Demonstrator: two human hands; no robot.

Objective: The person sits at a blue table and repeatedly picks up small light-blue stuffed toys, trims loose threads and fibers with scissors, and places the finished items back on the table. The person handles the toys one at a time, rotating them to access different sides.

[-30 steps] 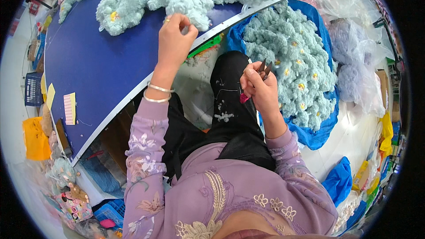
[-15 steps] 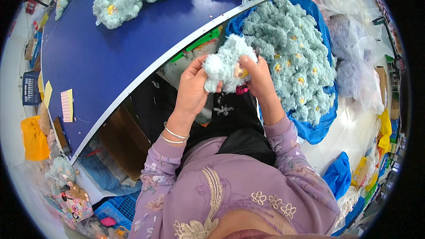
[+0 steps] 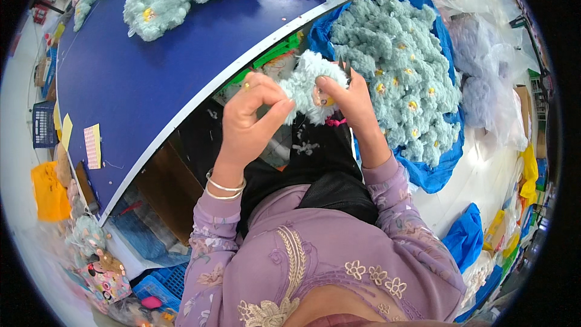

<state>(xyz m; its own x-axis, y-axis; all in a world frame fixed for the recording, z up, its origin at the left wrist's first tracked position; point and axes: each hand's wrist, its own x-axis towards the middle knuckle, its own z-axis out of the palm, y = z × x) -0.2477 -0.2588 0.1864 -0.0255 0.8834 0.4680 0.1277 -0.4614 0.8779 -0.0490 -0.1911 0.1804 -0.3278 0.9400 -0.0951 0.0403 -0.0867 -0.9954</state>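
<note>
A small pale-blue fluffy plush toy [image 3: 305, 91] with a yellow and tan face patch is up over my lap. My right hand [image 3: 354, 100] grips it at its right side, thumb pressed beside the face patch. Dark pointed blades [image 3: 345, 68], like those of thread snips, stick up from behind that hand's fingers. A bright pink piece [image 3: 336, 122] shows below the toy; whether it belongs to the blades I cannot tell. My left hand [image 3: 253, 115] is at the toy's left edge with thumb and fingers pinched together. Anything inside that pinch is too small to make out.
A blue table [image 3: 181, 66] curves along the left, more blue plush toys [image 3: 160, 9] heaped on its far side. Right of my hands, a blue sack [image 3: 451, 151] holds many similar toys [image 3: 393, 79]. Clear plastic bags [image 3: 484, 79] stand beyond it. Blue fluff lies on my dark lap.
My left hand has come off its hold on the toy's body, shifted left and closed into a pinch. The right hand still holds the toy, now turned slightly.
</note>
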